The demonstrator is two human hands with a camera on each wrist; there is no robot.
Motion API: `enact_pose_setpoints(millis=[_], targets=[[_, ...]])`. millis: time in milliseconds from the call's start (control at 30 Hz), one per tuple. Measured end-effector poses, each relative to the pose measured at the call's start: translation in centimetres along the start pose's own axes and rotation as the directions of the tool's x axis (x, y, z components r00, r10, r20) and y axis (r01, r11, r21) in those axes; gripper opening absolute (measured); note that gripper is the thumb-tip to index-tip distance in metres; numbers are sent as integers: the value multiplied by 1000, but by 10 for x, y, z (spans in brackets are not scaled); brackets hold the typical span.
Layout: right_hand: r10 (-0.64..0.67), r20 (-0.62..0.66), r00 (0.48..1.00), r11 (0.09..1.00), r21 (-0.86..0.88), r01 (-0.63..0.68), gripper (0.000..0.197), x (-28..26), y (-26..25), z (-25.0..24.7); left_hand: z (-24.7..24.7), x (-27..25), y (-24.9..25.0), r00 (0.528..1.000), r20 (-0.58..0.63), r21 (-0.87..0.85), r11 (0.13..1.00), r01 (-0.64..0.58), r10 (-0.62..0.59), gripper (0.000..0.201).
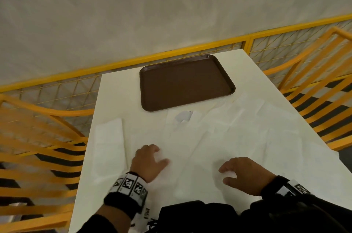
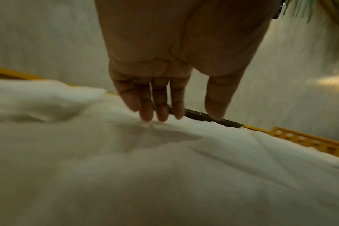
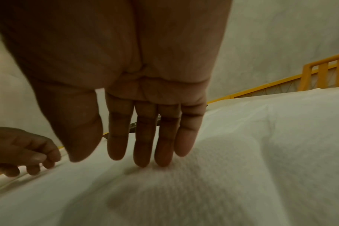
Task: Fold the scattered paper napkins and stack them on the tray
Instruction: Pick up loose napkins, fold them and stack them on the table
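Observation:
Several white paper napkins [image 1: 224,133] lie spread and overlapping across the near half of the white table [image 1: 118,88]. One folded napkin [image 1: 109,145] lies apart at the left. A brown tray [image 1: 185,82] with nothing on it sits at the far end. My left hand [image 1: 150,160] is over a napkin [image 2: 164,160], fingers straight, their tips touching the paper. My right hand [image 1: 245,173] hovers just over another napkin [image 3: 203,183], fingers extended, tips at the sheet. Neither hand grips anything.
Yellow chairs [image 1: 314,80] stand on both sides of the table, and a yellow mesh railing [image 1: 171,55] runs behind it. A dark object [image 1: 190,213] sits at the near table edge by my body. A small printed slip [image 1: 183,115] lies among the napkins.

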State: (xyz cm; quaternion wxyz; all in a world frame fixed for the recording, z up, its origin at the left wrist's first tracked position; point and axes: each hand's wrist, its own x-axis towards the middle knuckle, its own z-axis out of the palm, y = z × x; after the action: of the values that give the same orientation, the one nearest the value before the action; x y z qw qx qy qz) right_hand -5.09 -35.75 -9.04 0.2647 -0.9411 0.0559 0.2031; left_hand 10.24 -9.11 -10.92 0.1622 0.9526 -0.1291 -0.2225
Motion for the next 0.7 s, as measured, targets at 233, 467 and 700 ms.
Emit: enact_pose_setpoints(millis=[233, 467, 700], targets=[[-2, -18, 1000, 1000, -3, 2, 35, -6, 8, 5, 10, 2, 21, 996, -18, 135, 987, 87, -85, 70], [-24, -108, 994, 998, 56, 30, 38, -8, 7, -3, 3, -14, 28, 984, -130, -82, 987, -135, 124, 34], [146, -310, 939, 950, 308, -46, 26, 8, 0, -18, 0, -56, 56, 894, -108, -235, 863, -447, 434, 11]])
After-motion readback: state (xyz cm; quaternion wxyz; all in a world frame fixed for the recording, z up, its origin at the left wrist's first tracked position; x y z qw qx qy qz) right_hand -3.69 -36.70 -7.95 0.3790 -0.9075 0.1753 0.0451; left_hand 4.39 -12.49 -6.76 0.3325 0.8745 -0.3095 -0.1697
